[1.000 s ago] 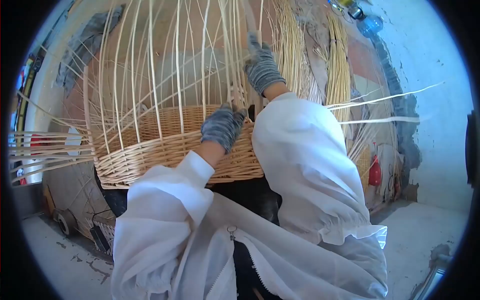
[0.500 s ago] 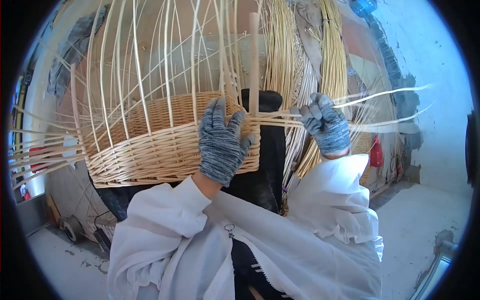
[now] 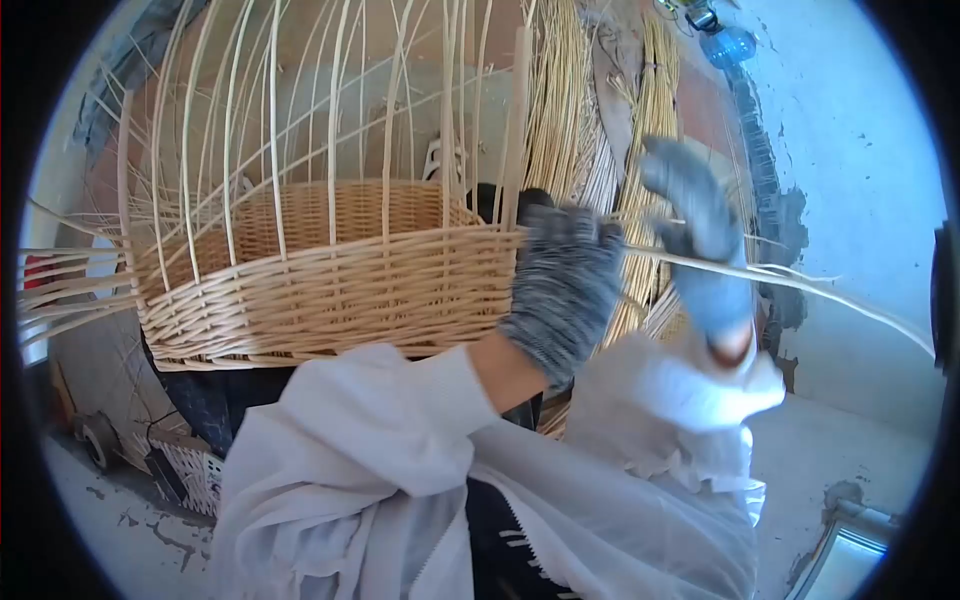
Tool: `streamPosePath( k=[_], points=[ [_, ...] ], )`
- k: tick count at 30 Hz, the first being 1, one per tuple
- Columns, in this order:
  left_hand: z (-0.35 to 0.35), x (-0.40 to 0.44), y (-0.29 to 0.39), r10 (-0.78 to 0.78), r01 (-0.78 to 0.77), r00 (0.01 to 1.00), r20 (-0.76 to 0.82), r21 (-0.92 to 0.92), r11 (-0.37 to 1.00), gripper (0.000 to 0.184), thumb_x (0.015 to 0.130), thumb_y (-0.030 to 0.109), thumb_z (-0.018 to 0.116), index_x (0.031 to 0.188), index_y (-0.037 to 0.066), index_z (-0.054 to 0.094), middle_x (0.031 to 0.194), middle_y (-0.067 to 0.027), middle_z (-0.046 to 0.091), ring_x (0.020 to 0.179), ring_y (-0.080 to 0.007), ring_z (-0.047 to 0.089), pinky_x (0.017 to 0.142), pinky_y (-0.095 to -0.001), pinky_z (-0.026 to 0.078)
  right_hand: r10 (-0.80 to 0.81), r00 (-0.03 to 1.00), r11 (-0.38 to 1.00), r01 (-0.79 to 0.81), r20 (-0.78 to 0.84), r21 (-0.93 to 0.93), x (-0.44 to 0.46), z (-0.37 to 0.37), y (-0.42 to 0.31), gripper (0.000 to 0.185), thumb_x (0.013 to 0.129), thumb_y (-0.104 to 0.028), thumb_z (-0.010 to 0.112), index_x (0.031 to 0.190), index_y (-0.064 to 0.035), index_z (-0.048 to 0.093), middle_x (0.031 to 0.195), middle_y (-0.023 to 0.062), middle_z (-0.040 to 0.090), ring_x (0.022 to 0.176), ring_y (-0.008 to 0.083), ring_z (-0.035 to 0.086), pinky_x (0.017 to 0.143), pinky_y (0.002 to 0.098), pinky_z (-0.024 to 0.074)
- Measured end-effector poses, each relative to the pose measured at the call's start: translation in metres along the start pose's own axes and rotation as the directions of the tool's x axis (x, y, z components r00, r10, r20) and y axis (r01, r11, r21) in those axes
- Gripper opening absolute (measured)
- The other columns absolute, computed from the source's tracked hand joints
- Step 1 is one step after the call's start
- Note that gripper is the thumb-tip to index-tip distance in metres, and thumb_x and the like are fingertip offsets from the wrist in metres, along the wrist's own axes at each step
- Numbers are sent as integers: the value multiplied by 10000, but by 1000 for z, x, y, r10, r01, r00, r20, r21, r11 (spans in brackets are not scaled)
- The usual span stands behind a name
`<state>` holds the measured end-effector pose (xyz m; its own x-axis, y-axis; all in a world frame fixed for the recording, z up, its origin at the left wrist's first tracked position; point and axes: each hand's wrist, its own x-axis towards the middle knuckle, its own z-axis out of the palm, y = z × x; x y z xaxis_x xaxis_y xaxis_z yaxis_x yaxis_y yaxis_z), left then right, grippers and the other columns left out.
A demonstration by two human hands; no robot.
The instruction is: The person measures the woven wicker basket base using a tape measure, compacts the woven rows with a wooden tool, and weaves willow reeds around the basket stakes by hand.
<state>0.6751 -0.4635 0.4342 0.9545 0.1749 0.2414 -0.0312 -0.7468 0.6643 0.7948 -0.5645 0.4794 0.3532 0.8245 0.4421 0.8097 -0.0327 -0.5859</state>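
A partly woven wicker basket rests across my lap, its bare upright stakes rising from the weave. At its right corner, beside the thick corner post, my left hand in a grey knitted glove is closed around willow rods that stick out past the corner. The long pale free ends of these willow rods stretch to the right. Close to them is my gloved right hand, blurred by motion, its fingers and thumb apart with nothing visible between them. My left fingers partly cover the corner.
Bundles of long willow rods lie on the floor beyond the basket. More loose rod ends jut from the basket's left side. A blue plastic bottle is near the wall at the upper right. A white perforated crate sits at the lower left.
My left hand has moved right from the basket's front wall to the rods at the corner. My right hand has let go of the rods and opened. The basket sits slightly further left in view.
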Motion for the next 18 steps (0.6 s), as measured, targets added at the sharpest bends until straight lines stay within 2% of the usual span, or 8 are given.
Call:
streamPosePath(
  k=[1,3,5,6,7,8,12,18],
  points=[
    [2,-1,12,30,-11,991,128,-143,990,264,807,233,537,949,10,543,771,-167,579,754,-286,586,721,-391,465,483,873,875,-485,59,8,20,-6,-18,356,778,-104,659,1109,-44,542,1064,91,570,978,205,549,841,307,464],
    [9,-1,21,58,-52,993,102,-68,996,244,808,222,528,932,14,554,779,-161,583,760,-284,586,726,-397,461,278,897,940,-328,344,94,27,39,63,330,792,-152,645,1098,-63,561,926,111,625,852,231,613,782,295,504],
    [19,-1,17,81,-82,994,71,20,996,226,809,212,519,914,17,565,787,-155,586,766,-282,587,732,-402,457,293,653,940,-329,698,-88,34,82,102,364,789,-194,659,1108,-47,562,889,138,626,795,230,623,749,297,523],
    [25,-3,15,112,-111,994,9,-18,994,211,811,201,517,896,16,572,777,-151,588,762,-280,591,732,-406,457,291,650,940,-329,702,-85,45,86,81,364,789,-194,659,1108,-47,562,889,138,626,795,230,623,749,297,523],
    [30,-2,15,139,-143,989,-57,-56,988,198,813,190,515,879,16,580,767,-147,591,759,-277,595,733,-410,456,570,455,689,-719,684,-96,57,82,59,396,796,-219,656,1121,-20,550,891,156,625,773,231,627,740,303,531],
    [27,5,16,86,-67,986,140,-135,989,172,809,161,514,852,11,587,770,-162,596,767,-283,601,751,-412,456,733,151,283,-955,663,-95,64,79,43,432,803,-245,654,1135,6,538,893,173,624,751,232,630,732,310,539],
    [36,10,18,65,-35,964,257,-118,992,183,801,153,527,855,-13,583,791,-185,602,767,-291,606,763,-425,446,383,512,833,-551,769,-48,53,78,66,436,809,-245,647,1142,12,532,911,178,622,769,235,630,735,318,540],
    [37,3,20,95,-88,982,165,-49,995,193,789,156,546,859,-20,581,792,-185,599,772,-295,605,791,-426,439,360,530,827,-562,768,0,43,76,67,441,818,-244,637,1152,21,522,938,186,618,795,241,630,741,330,542]
  ],
)
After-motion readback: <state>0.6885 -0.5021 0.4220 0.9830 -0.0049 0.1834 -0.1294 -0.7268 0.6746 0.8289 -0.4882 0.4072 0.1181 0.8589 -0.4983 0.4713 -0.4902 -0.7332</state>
